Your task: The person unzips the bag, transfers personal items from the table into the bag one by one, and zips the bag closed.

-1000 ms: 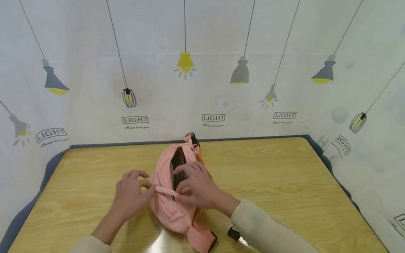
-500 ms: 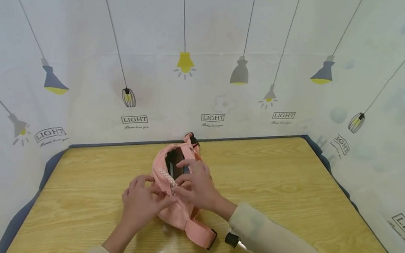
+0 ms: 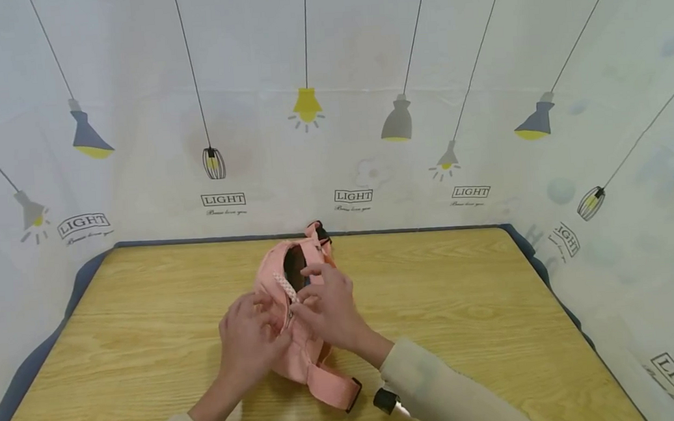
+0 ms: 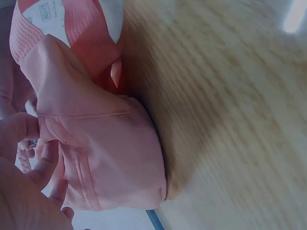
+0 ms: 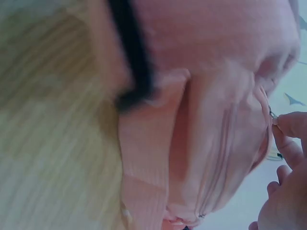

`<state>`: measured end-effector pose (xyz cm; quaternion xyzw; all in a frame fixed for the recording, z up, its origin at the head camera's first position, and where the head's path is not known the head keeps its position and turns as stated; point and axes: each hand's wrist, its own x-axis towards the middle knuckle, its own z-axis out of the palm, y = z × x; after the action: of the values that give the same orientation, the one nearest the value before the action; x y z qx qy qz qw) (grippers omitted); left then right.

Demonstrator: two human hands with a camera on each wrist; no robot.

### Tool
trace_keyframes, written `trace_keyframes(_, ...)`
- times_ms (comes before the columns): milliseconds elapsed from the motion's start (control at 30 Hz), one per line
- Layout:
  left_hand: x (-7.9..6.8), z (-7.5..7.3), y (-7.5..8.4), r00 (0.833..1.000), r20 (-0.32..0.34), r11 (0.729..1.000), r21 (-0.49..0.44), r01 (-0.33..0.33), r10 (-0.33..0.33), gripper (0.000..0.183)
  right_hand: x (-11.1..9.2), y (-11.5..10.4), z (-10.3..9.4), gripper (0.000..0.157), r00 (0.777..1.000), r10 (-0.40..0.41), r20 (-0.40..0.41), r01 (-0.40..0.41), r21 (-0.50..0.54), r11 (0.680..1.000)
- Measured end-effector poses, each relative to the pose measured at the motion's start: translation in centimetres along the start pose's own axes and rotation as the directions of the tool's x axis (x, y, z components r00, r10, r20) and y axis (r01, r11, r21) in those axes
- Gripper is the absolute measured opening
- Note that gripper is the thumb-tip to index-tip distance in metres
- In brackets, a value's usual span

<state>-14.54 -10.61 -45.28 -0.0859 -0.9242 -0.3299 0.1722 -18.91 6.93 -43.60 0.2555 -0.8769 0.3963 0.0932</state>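
A pink waist bag lies on the wooden table, its zipped mouth partly open with a dark inside showing. My left hand pinches the bag's fabric beside the lower end of the zipper; the left wrist view has its thumb and fingers at a fold. My right hand pinches the small metal zipper pull between thumb and forefinger. A white-and-pink braided cord hangs from that pull and lies across the bag's front, pointing away from me.
The bag's wide pink strap with a black buckle edge curls toward me. At the far end a black clip sits by the table's back edge. Printed white sheeting walls the table at the back and sides.
My left hand has moved right, from the cord's end onto the bag's fabric. My right hand has shifted slightly away from me with the pull. The cord has swung, and the opening looks shorter.
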Motion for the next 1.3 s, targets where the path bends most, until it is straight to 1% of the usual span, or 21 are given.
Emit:
trace_keyframes(100, -0.1, 0.2, -0.1, 1.0, -0.003, 1.0, 0.001, -0.008, 0.008, 0.017, 0.4, 0.1, -0.2, 0.015, 0.999, 0.03, -0.044, -0.03, 0.006, 1.0)
trace_keyframes(300, -0.1, 0.5, -0.3, 0.999, -0.017, 0.999, -0.007, -0.032, 0.031, 0.018, 1.4, 1.0, -0.5, 0.016, 0.997, 0.055, -0.062, -0.055, -0.011, 0.998)
trace_keyframes(400, -0.2, 0.7, -0.4, 0.998, -0.04, 0.998, -0.022, -0.059, 0.058, 0.017, 2.1, 1.5, -0.4, 0.015, 0.994, 0.078, -0.079, -0.08, -0.016, 0.997)
trace_keyframes(600, -0.5, 1.1, -0.7, 0.991, -0.076, 0.992, -0.044, -0.116, 0.112, 0.017, 3.7, 2.2, -0.5, 0.016, 0.981, 0.128, -0.145, -0.136, -0.044, 0.99)
trace_keyframes(767, -0.7, 1.3, -1.0, 0.984, -0.091, 0.985, -0.069, -0.159, 0.153, 0.017, 5.0, 3.4, -0.6, 0.015, 0.973, 0.141, -0.182, -0.154, -0.06, 0.986)
trace_keyframes(967, -0.8, 1.4, -1.4, 0.979, -0.093, 0.978, -0.087, -0.19, 0.182, 0.016, 6.9, 4.4, -0.7, 0.014, 0.959, 0.169, -0.226, -0.194, -0.095, 0.976)
trace_keyframes(1167, -0.9, 1.4, -1.8, 0.974, -0.09, 0.97, -0.105, -0.218, 0.209, 0.016, 8.5, 5.3, -0.5, 0.014, 0.952, 0.164, -0.26, -0.2, -0.117, 0.973)
trace_keyframes(1300, -0.9, 1.3, -1.9, 0.963, -0.103, 0.958, -0.122, -0.261, 0.249, 0.016, 9.6, 6.0, -0.3, 0.016, 0.944, 0.161, -0.289, -0.211, -0.15, 0.966)
